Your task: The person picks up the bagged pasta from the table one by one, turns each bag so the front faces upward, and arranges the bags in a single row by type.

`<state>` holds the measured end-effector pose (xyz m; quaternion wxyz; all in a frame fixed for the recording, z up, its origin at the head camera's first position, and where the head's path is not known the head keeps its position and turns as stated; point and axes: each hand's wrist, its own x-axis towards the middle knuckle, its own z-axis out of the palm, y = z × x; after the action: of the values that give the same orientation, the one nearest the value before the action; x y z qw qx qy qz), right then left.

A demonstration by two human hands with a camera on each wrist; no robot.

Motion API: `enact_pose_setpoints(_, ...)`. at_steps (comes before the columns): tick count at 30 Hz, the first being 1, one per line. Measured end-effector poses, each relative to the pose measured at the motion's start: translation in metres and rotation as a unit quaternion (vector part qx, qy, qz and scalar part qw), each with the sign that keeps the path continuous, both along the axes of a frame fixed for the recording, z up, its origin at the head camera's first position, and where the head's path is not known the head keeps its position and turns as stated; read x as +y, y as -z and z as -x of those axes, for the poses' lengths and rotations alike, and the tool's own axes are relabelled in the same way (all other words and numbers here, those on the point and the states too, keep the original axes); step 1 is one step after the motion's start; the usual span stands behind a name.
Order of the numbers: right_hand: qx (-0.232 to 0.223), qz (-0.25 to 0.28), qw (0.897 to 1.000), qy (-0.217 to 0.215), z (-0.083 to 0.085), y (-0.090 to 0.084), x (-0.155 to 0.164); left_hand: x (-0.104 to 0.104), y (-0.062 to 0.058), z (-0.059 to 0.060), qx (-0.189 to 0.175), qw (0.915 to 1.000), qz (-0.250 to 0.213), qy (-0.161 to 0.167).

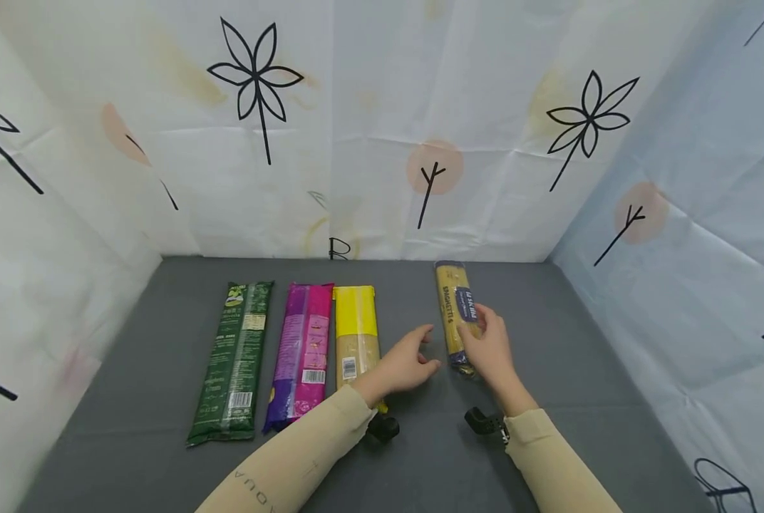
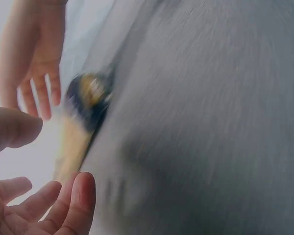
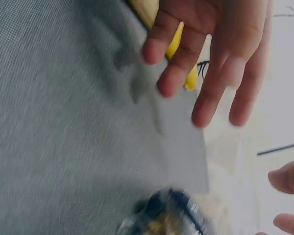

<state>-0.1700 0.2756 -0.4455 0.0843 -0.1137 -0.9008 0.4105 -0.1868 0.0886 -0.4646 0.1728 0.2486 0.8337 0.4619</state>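
Observation:
A slim yellow pack of spaghetti [image 1: 449,303] with a dark blue label lies lengthwise on the grey table, right of centre. The right hand [image 1: 489,349] hovers at its right side, overlapping the label in the head view. In the left wrist view the fingers of that right hand [image 2: 41,73] look straight and spread, near the pack's crinkled blue end [image 2: 90,95]. To the left of the pack, the left hand [image 1: 401,362] is held over the table, fingers parted and gently bent, with nothing in them. The right wrist view shows the left hand [image 3: 210,58] from the front.
Left of the hands lie a green pack [image 1: 231,363], a purple and pink pack [image 1: 300,349] and a yellow-topped pack [image 1: 356,320], side by side. The left forearm overlaps the lower end of the yellow-topped one. Patterned white cloth [image 1: 382,107] walls the table at the back and sides.

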Motion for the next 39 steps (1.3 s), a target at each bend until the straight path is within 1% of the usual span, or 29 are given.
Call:
enact_pose_setpoints(2, 0.006, 0.001, 1.000, -0.003, -0.001, -0.002, -0.005, -0.011, -0.005, 0.004, 0.006, 1.0000, 0.000, -0.007)
enact_pose_setpoints(5, 0.013, 0.004, 1.000, -0.017, -0.002, -0.002, -0.012, -0.026, -0.008, 0.012, 0.016, 0.9997, -0.003, -0.017)
enact_pose_setpoints(10, 0.023, 0.015, 0.998, -0.047, -0.005, -0.002, -0.027, -0.046, -0.009, 0.022, 0.024, 0.9989, -0.002, -0.039)
enact_pose_setpoints(15, 0.025, 0.041, 0.996, -0.076, -0.007, -0.002, -0.042, -0.063, -0.010, 0.029, 0.021, 0.9977, 0.003, -0.064)
enact_pose_setpoints(21, 0.006, 0.071, 0.992, -0.100, -0.012, -0.002, -0.057, -0.084, -0.008, 0.036, 0.038, 0.9938, 0.013, -0.103)
enact_pose_setpoints(24, 0.008, 0.080, 0.991, -0.111, -0.014, -0.001, -0.064, -0.095, -0.006, 0.039, 0.044, 0.9914, 0.017, -0.122)
enact_pose_setpoints(27, 0.008, 0.091, 0.988, -0.121, -0.016, 0.000, -0.072, -0.107, -0.004, 0.043, 0.050, 0.9886, 0.035, -0.138)
enact_pose_setpoints(30, -0.008, 0.101, 0.987, -0.126, -0.019, 0.002, -0.080, -0.117, 0.001, 0.050, 0.062, 0.9855, 0.050, -0.150)
enact_pose_setpoints(35, -0.031, 0.100, 0.985, -0.135, -0.023, 0.010, -0.094, -0.126, 0.005, 0.060, 0.078, 0.9825, 0.047, -0.162)
enact_pose_setpoints(39, -0.052, 0.104, 0.982, -0.151, -0.025, 0.015, -0.108, -0.130, 0.007, 0.066, 0.069, 0.9825, 0.034, -0.170)
